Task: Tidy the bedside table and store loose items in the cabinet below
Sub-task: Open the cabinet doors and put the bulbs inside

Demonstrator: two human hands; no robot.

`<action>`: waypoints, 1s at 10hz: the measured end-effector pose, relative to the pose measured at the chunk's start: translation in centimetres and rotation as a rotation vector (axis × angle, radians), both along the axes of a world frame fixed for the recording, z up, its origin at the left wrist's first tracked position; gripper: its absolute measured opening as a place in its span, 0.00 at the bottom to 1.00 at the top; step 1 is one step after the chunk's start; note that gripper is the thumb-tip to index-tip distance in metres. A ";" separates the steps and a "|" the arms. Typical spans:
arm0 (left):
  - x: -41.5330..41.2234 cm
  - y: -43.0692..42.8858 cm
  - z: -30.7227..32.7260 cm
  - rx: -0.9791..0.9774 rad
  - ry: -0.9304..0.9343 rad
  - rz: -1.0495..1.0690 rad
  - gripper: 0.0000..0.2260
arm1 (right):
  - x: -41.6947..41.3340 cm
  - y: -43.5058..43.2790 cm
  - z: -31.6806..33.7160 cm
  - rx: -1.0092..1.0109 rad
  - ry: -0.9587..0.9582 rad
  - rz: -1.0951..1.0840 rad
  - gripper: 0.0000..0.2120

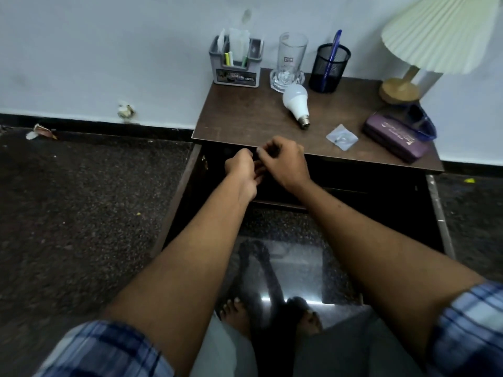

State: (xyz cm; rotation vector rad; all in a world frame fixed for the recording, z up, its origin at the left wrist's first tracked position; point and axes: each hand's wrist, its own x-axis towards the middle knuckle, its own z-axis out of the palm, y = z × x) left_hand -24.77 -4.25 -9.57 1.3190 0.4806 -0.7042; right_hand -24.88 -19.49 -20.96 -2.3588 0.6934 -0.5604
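Far L on the floor, a scrap of litter (40,131) lies by the skirting. L door (178,197) of the cabinet (353,183) stands swung open twd the person. On the bench (245,118), back row L to R: grey organiser (236,65) w/ pens & papers, clear glass (290,61) just beside it, then black mesh pen cup (329,69) w/ a blue pen (334,54) standing in it. White bulb (296,103) lies on its side in front of the glass, metal cap twd the front edge. Left hand (242,170) & right hand (285,163) are together at the bench's front edge, over the dark cabinet opening. Fingers of both are curled, but it's blurred, so can't tell if either holds anything. Further R, a small clear packet (342,137) lies flat nr the front edge, apart from the bulb. Purple case (394,138) sits at the R end, w/ blue glasses (422,122) against its far side. Lamp (401,89) w/ pleated shade is in the back R corner. R door (436,210) also open.
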 end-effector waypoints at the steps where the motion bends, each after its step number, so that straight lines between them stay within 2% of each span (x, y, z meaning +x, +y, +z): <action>1: -1.5 0.7 0.9 0.021 -0.046 -0.083 0.14 | -2.5 2.5 8.8 0.081 -0.137 -0.082 0.07; 2: -0.6 1.4 -0.6 0.081 -0.061 -0.091 0.15 | -3.1 1.8 11.6 0.113 -0.136 -0.181 0.16; 3: 0.5 2.3 -1.7 0.110 -0.047 -0.093 0.15 | -2.1 0.3 12.3 0.111 -0.002 -0.255 0.25; 4: 1.1 2.4 -2.4 0.101 -0.038 -0.111 0.15 | -1.0 -1.1 12.2 0.142 0.076 -0.263 0.28; 5: 1.6 1.8 -3.0 0.109 -0.055 -0.143 0.15 | -0.4 -1.8 12.1 0.142 0.115 -0.274 0.26; 7: 2.0 0.2 -3.9 0.074 -0.070 -0.191 0.16 | -0.4 -2.5 11.3 0.108 0.103 -0.299 0.16; 9: 2.1 0.5 -3.7 0.026 -0.079 -0.215 0.15 | -3.1 -0.4 10.1 0.294 -0.130 -0.250 0.12; 10: 2.1 1.6 -3.0 0.051 -0.098 -0.219 0.09 | -5.4 1.5 8.7 0.427 -0.223 -0.125 0.11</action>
